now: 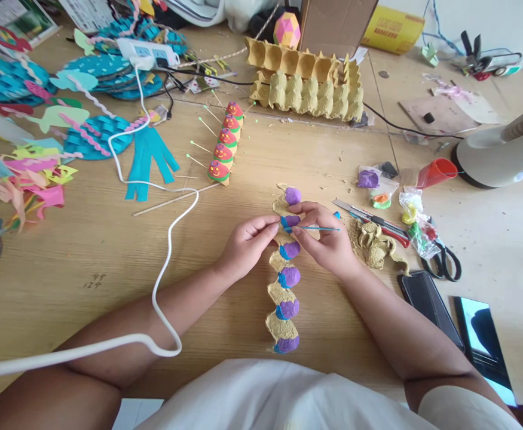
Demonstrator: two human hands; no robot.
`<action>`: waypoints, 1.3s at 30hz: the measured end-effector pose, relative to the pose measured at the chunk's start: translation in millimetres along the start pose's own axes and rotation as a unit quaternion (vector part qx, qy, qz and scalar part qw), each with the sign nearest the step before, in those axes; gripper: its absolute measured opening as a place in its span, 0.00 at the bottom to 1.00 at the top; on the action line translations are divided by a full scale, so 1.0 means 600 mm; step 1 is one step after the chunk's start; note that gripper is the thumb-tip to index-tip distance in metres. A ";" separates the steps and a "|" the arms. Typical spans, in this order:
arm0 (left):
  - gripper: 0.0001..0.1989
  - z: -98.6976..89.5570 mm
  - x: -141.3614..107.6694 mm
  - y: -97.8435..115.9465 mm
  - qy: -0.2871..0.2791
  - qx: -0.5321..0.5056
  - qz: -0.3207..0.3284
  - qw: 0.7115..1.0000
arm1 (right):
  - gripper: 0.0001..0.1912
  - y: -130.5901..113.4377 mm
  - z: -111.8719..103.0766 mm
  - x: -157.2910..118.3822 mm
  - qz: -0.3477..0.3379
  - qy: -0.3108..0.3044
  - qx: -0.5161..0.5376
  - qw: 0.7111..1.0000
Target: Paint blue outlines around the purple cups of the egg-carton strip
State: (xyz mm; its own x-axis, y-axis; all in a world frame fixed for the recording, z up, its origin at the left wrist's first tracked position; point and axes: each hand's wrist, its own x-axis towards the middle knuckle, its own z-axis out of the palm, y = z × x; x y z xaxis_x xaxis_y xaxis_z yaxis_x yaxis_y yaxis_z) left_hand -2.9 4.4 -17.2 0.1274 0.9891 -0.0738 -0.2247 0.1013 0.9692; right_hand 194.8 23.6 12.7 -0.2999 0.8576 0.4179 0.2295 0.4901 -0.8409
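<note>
A strip of egg carton (282,292) lies lengthwise on the table in front of me. Its bumps carry purple clay, and most also have a blue clay patch. My left hand (248,243) pinches the strip's left edge near the second bump from the far end. In my right hand (326,240) is a thin blue modelling tool (321,229), held between thumb and fingers and pointing left at that bump's blue patch. Some fingers of this hand rest by the strip's far part and hide it. Farther off stands a finished-looking red and green caterpillar strip (225,146) with smiling faces and pins.
Right of my hands lie a utility knife (378,221), torn carton scraps (375,243), black scissors (444,263), bagged clay (418,221) and a phone (429,304). Egg cartons (317,95) stand at the back. A white cable (169,251) crosses over my left forearm.
</note>
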 end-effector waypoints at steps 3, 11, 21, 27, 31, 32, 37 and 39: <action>0.16 -0.001 0.000 -0.001 -0.003 0.005 0.003 1.000 | 0.06 -0.001 -0.002 0.000 -0.007 -0.001 0.003 1.000; 0.17 -0.001 0.002 -0.004 0.005 0.002 -0.001 1.000 | 0.05 0.002 -0.011 0.002 0.015 -0.022 0.029 0.999; 0.19 -0.003 0.003 -0.005 -0.004 0.019 0.004 1.000 | 0.05 0.005 -0.014 0.006 -0.005 -0.024 0.014 1.000; 0.17 -0.003 0.003 -0.007 -0.005 0.027 0.012 1.000 | 0.06 0.003 -0.017 0.007 -0.001 -0.037 0.008 0.999; 0.17 -0.002 0.004 -0.001 -0.006 0.042 0.024 0.999 | 0.05 0.005 -0.015 0.009 0.000 -0.027 0.001 1.000; 0.17 -0.001 0.004 0.001 -0.005 0.046 0.026 0.999 | 0.05 0.005 -0.015 0.009 0.001 -0.025 -0.002 1.000; 0.18 -0.001 0.003 0.006 -0.011 0.057 0.029 0.998 | 0.06 -0.001 -0.014 0.010 -0.003 -0.020 -0.026 0.999; 0.19 -0.001 0.003 0.005 -0.009 0.058 0.029 0.998 | 0.06 -0.004 -0.013 0.010 -0.005 -0.016 -0.035 0.999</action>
State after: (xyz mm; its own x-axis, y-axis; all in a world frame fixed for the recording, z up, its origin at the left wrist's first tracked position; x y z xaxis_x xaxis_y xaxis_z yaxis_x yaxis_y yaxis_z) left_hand -3.7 6.6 -14.4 0.1360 0.9906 -0.0133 -0.1187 0.0296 0.9925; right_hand 199.8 28.5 19.9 -0.3321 0.8475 0.4140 0.2907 0.5096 -0.8098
